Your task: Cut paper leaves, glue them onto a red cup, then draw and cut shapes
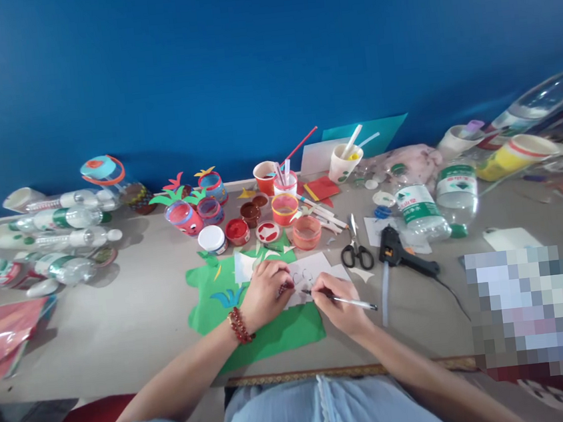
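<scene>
My right hand (339, 302) is closed round a pen (356, 304) with a clear barrel and dark cap end. Its tip meets a sheet of white paper (320, 264), where dark curved outlines are drawn. My left hand (268, 291), a red bead bracelet at its wrist, presses the left side of that paper with curled fingers. Something small and dark reddish shows at those fingertips; I cannot make it out. Under the paper lies a green sheet (275, 346) with cut edges. Blue paper leaves (226, 299) rest on it, left of my left hand.
Black scissors (357, 255) and a glue gun (401, 255) lie to the right. Behind my hands stand open paint pots (237, 230) and decorated cups (183, 218). Plastic bottles lie at left (68, 218) and stand at right (419, 206). A blue wall (265, 58) closes the back.
</scene>
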